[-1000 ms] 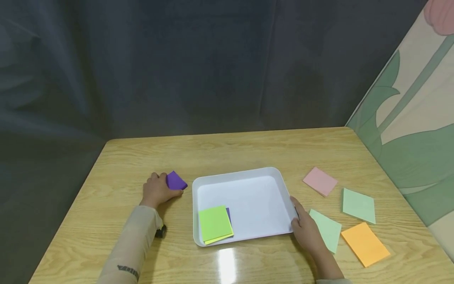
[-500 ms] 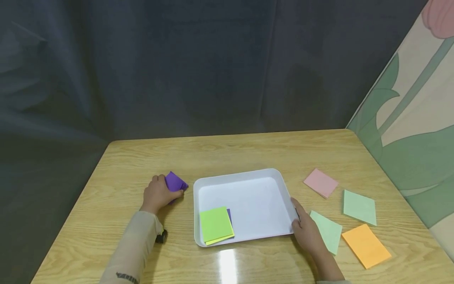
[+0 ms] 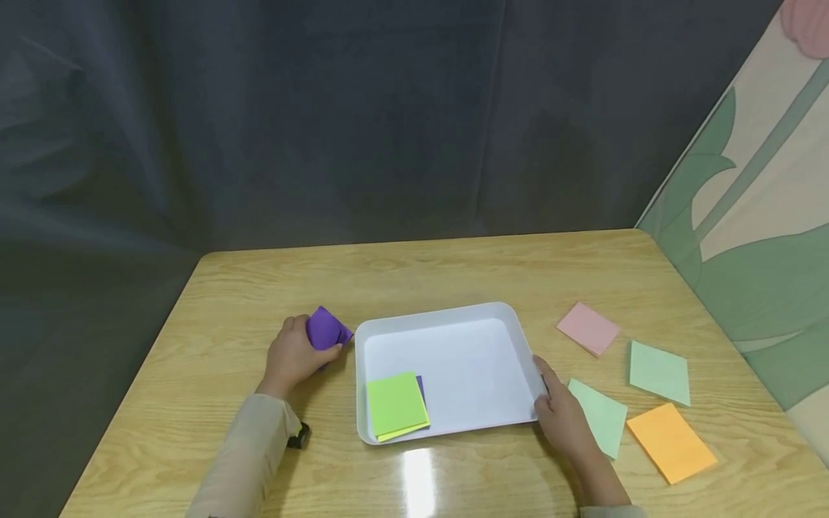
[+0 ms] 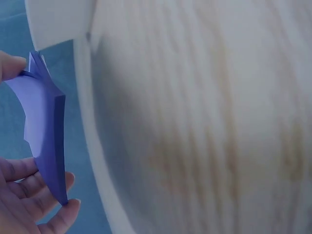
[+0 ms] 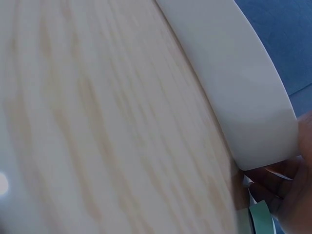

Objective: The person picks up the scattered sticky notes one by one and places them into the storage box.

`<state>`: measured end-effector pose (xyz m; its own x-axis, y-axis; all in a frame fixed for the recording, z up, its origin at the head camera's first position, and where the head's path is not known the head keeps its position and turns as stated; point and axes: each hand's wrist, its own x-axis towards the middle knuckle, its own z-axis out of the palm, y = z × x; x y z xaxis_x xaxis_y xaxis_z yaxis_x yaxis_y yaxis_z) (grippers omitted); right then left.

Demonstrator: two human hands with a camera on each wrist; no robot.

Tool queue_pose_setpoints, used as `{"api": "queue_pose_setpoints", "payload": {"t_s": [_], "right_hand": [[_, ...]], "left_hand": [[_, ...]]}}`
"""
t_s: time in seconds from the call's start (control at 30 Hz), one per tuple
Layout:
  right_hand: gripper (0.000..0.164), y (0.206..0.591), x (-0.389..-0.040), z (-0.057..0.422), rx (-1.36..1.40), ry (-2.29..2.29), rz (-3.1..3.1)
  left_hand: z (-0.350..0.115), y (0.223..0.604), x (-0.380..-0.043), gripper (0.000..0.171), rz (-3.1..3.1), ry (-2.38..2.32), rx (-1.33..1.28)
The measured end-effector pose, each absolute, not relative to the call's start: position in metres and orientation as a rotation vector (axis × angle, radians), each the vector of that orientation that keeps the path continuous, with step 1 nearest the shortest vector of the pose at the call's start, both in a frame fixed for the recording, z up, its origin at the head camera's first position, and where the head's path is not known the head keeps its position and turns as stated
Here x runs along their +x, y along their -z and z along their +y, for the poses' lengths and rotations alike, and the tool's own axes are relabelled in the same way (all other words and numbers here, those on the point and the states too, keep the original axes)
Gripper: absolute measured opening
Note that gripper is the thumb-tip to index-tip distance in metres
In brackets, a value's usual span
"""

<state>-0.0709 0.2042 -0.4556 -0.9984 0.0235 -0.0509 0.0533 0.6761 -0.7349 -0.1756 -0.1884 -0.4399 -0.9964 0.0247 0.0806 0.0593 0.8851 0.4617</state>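
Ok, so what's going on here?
A person's left hand grips a bent purple pad beside the white tray; the right hand holds the tray's right edge. In the tray's near left corner, a lime pad lies over a yellow pad and another purple pad. A pink pad, an orange pad and two pale green pads lie to the right.

Arms point(image 3: 245, 455) extended forward, left hand point(image 3: 293, 357) pinching with curved fingers point(image 4: 64, 218), right hand point(image 3: 562, 414) gripping
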Motion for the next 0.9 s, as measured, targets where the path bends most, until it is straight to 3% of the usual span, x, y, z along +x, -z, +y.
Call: {"api": "queue_pose_setpoints", "payload": {"t_s": [0.9], "right_hand": [[0.056,0.458,-0.072,0.205,0.030,1.261,2.881]], "left_hand": [[-0.159,0.413,-0.157,0.081,-2.876,0.793,-0.258]]}}
